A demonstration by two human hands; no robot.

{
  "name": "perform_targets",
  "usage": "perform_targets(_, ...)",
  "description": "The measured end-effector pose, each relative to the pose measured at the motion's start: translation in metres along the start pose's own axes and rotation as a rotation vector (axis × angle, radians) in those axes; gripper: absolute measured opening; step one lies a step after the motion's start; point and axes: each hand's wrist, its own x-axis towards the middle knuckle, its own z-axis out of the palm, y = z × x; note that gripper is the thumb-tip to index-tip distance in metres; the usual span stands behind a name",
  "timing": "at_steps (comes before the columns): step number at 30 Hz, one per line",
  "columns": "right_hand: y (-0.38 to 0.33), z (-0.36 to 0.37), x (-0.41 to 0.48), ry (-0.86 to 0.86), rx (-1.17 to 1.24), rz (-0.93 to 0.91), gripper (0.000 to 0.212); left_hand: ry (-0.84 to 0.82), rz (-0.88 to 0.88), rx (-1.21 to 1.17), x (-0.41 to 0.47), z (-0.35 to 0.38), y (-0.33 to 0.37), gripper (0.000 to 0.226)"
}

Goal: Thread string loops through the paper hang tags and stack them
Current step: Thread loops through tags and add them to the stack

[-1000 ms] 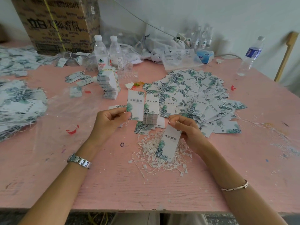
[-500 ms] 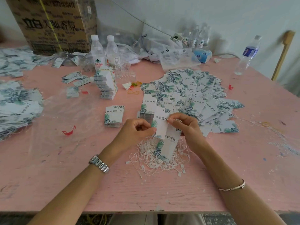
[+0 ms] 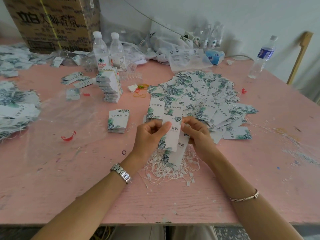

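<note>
Both hands meet above a heap of white string loops on the pink table. My left hand pinches a white hang tag with green leaf print at its left edge. At the tag's top right corner, my right hand pinches it. A second tag hangs behind, under my right hand. A small stack of tags lies to the left. A big loose pile of tags spreads behind the hands.
A tall bundled tag stack and two water bottles stand at the back centre. A cardboard box sits at the back left, another bottle at the back right. More tags and clear plastic film lie on the left.
My left hand came from the left, where it held a tag up, to the centre. It now pinches the tag together with my right hand. The small stack on the left lies uncovered.
</note>
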Motion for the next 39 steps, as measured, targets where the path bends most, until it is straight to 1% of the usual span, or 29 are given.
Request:
perform_targets(2, 0.003, 0.004, -0.001, -0.015, -0.024, -0.007, 0.014, -0.009, -0.018, -0.013, -0.001, -0.001, -0.002, 0.029)
perform_targets(3, 0.003, 0.005, 0.000, -0.016, -0.028, -0.012, 0.016, -0.019, -0.028, -0.026, -0.002, -0.002, -0.003, 0.028)
perform_targets(5, 0.003, 0.006, 0.001, -0.011, -0.032, -0.016, 0.017, -0.039, -0.040, -0.034, -0.004, -0.002, -0.004, 0.035)
perform_targets(8, 0.003, 0.004, 0.002, -0.023, -0.049, -0.010, 0.020, -0.073, -0.013, -0.014, -0.007, 0.000, -0.004, 0.049)
perform_targets(11, 0.005, 0.001, 0.002, -0.048, -0.041, 0.008, 0.020, -0.099, 0.032, 0.030, -0.007, -0.002, -0.004, 0.055)
perform_targets(14, 0.007, 0.000, 0.002, -0.074, -0.021, 0.035, 0.020, -0.120, 0.037, 0.054, -0.008, -0.003, -0.004, 0.060)
perform_targets(18, 0.008, 0.002, 0.001, -0.092, 0.010, 0.051, 0.017, -0.129, 0.046, 0.073, -0.009, -0.002, -0.008, 0.052)
perform_targets(21, 0.006, 0.003, 0.002, -0.092, -0.015, 0.036, 0.019, -0.050, 0.115, 0.163, -0.010, -0.002, -0.009, 0.035)
perform_targets(24, 0.005, 0.003, 0.002, -0.088, -0.038, 0.033, 0.020, 0.050, 0.307, 0.290, -0.011, -0.002, -0.008, 0.034)
perform_targets(26, 0.005, 0.003, 0.002, -0.098, -0.057, 0.021, 0.022, 0.070, 0.453, 0.403, -0.011, -0.002, -0.006, 0.027)
perform_targets(28, 0.005, 0.003, 0.002, -0.114, -0.063, 0.011, 0.024, 0.080, 0.542, 0.463, -0.012, -0.001, -0.006, 0.018)
perform_targets(29, 0.005, 0.003, 0.002, -0.120, -0.066, 0.008, 0.025, 0.084, 0.567, 0.478, -0.012, 0.000, -0.005, 0.017)
perform_targets(32, 0.005, 0.003, 0.002, -0.125, -0.096, 0.001, 0.025, 0.092, 0.586, 0.491, -0.013, 0.001, -0.005, 0.017)
perform_targets(35, 0.005, 0.002, 0.000, -0.138, -0.165, -0.017, 0.020, 0.101, 0.570, 0.501, -0.012, 0.000, -0.006, 0.017)
perform_targets(37, 0.003, 0.004, -0.001, -0.144, -0.233, -0.040, 0.016, 0.141, 0.554, 0.552, -0.012, 0.001, -0.007, 0.019)
perform_targets(39, 0.004, 0.005, 0.000, -0.074, -0.286, -0.040, 0.016, 0.187, 0.550, 0.588, -0.013, 0.002, -0.007, 0.020)
